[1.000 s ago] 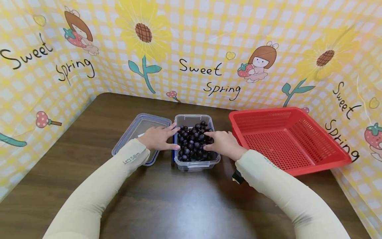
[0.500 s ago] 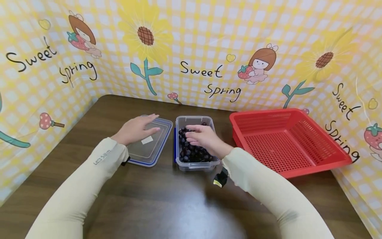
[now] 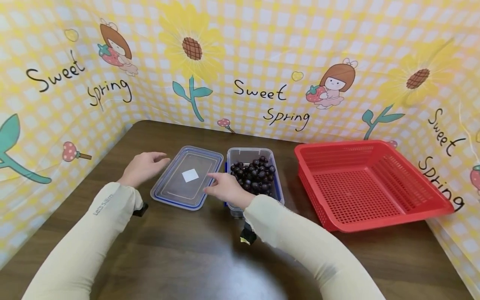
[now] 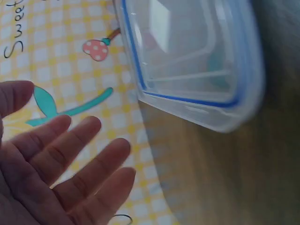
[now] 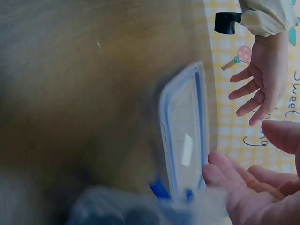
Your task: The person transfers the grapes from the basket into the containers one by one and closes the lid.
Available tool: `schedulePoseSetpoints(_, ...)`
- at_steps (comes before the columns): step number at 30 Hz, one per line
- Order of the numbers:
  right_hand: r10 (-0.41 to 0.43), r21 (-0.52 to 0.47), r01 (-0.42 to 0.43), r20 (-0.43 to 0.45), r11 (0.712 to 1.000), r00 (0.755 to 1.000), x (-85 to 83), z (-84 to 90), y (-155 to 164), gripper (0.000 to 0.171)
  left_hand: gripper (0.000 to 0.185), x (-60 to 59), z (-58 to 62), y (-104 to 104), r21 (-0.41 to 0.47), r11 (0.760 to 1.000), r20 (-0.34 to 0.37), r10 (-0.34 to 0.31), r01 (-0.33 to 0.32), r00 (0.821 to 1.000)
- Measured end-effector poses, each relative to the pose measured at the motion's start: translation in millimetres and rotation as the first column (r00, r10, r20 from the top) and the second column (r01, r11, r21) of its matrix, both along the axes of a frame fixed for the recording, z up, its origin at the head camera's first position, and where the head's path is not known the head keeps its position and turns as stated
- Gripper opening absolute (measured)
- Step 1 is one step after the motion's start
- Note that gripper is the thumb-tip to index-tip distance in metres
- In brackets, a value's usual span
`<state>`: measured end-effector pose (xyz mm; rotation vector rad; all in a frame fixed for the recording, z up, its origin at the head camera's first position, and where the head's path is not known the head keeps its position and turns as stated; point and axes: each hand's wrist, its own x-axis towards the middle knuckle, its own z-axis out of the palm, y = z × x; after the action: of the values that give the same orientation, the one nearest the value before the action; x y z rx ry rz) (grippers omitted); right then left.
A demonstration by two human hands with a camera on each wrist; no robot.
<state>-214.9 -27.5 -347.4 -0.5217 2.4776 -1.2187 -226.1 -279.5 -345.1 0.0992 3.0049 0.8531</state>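
A clear lid [image 3: 183, 189] with a blue seal and a white label lies flat on the table. My left hand [image 3: 143, 168] hovers at its left edge with relaxed fingers; the left wrist view shows the hand [image 4: 70, 173] holding nothing. My right hand [image 3: 226, 187] is over the gap between the lid's right side and a clear plastic box [image 3: 249, 154], its fingers extended and apart from the lid. Dark grapes [image 3: 258, 173] fill much of the box, partly hidden by the right hand and sleeve. In the right wrist view, the right hand [image 5: 262, 187] holds nothing.
A red perforated basket [image 3: 352, 191] stands to the right of the box. Yellow checked cloth [image 3: 262, 54] walls off the back and both sides of the brown table [image 3: 180, 250]. Blue latches hang at the box's sides.
Both hands have left the grapes and moved left. My left hand passed over the lid to its left side; my right hand crossed the box toward the lid. The lid and box have stayed put.
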Motion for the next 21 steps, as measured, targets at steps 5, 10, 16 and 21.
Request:
schedulePoseSetpoints(5,-0.076,-0.072,0.083,0.094,0.994,0.993,5.6,-9.8,-22,0.049,0.057,3.0,-11.4,-13,-0.023,1.0,0.098,-0.003,0.006,0.995)
schedulePoseSetpoints(10,-0.126,-0.097,0.147,0.196,0.984,0.972,15.1,-19.2,-39,0.057,0.059,3.2,-19.7,-22,0.001,1.0,0.255,0.025,-0.026,0.967)
schedulePoseSetpoints(16,-0.261,-0.272,0.361,0.343,0.892,0.902,25.8,-47.8,-43,0.071,0.058,3.0,-31.2,-21,0.019,0.996,0.246,0.075,-0.082,0.967)
schedulePoseSetpoints(21,-0.293,-0.203,0.367,0.32,0.908,0.901,27.2,-67.1,-41,0.077,0.047,6.2,-37.2,-20,0.047,0.994,0.261,0.083,-0.098,0.962)
